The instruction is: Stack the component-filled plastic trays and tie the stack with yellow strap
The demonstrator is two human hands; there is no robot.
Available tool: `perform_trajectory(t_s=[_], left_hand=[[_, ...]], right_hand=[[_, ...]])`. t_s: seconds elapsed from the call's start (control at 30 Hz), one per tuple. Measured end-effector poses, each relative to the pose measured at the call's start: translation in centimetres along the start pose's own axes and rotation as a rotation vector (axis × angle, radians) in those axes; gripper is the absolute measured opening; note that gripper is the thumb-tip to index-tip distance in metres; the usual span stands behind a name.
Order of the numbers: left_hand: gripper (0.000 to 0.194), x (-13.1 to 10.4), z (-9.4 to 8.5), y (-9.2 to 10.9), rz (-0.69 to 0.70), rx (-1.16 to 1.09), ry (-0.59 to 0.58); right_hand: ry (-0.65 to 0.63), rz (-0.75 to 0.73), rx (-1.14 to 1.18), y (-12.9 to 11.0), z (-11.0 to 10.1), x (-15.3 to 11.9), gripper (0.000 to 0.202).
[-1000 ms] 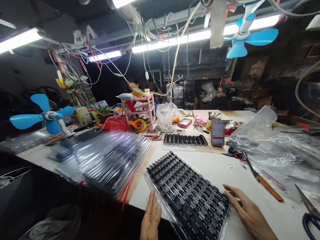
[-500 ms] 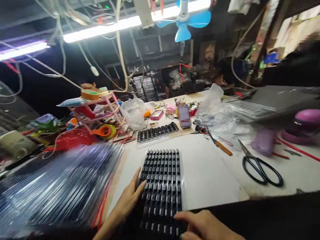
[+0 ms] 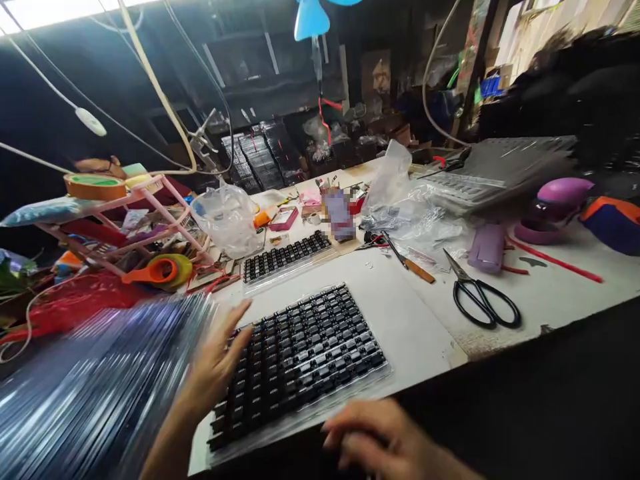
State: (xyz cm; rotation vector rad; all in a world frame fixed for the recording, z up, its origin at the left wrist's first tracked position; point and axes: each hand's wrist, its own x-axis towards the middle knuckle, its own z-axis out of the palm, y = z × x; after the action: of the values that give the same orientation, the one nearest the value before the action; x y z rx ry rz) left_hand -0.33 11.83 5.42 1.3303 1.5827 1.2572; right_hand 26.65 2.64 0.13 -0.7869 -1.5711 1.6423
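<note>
A clear plastic tray filled with rows of small black parts (image 3: pixel 305 353) lies at a slant on the white table in front of me. My left hand (image 3: pixel 213 370) is at the tray's left edge, fingers stretched and spread, gripping nothing; whether it touches the parts I cannot tell. By the table's front edge, below the tray, my right hand (image 3: pixel 383 437) hovers a little blurred, its fingers loosely bent and apart, with nothing visible in them. A second tray of black parts (image 3: pixel 287 257) sits farther back.
Stacked clear trays (image 3: pixel 100 387) fill the left side. Scissors (image 3: pixel 483 297), a wooden-handled tool (image 3: pixel 417 270) and a purple case (image 3: pixel 487 248) lie to the right. Behind are plastic bags (image 3: pixel 225 217) and a pink rack (image 3: pixel 145 207) with tape; a person (image 3: pixel 97 165) is partly hidden behind it.
The tray has turned from upright lengthwise to a slant and now lies flatter on the table. My right hand has come away from its near edge. The view has tilted down and turned right.
</note>
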Motion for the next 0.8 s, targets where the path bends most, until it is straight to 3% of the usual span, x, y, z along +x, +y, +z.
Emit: perform_trajectory(t_s=[0.1, 0.2, 0.33, 0.43, 0.63, 0.8], left_hand=[[0.035, -2.7, -4.4, -3.5, -0.136, -0.075, 0.226], [0.036, -4.5, -5.7, -7.2, -0.246, -0.208, 0.330], [0.047, -5.3, -4.5, -9.4, -0.201, -0.139, 0.377], [0.052, -5.1, -3.8, -9.3, -0.189, -0.083, 0.393], [0.051, -4.2, -3.2, -8.5, -0.190, -0.023, 0.275], [0.048, -3.3, -2.6, -8.6, -0.158, 0.009, 0.261]], right_hand=[[0.424, 0.012, 0.015, 0.3, -5.4, 0.1, 0.031], [0.676, 0.002, -0.158, 1.3, -8.9, 1.2, 0.032], [0.631, 0.111, -0.339, 2.8, -9.7, 2.4, 0.040], [0.584, 0.170, -0.446, 3.3, -9.0, 2.8, 0.046], [0.503, 0.208, -0.640, 2.5, -9.9, 5.2, 0.051], [0.510, 0.171, -0.494, 2.3, -10.6, 7.7, 0.047]])
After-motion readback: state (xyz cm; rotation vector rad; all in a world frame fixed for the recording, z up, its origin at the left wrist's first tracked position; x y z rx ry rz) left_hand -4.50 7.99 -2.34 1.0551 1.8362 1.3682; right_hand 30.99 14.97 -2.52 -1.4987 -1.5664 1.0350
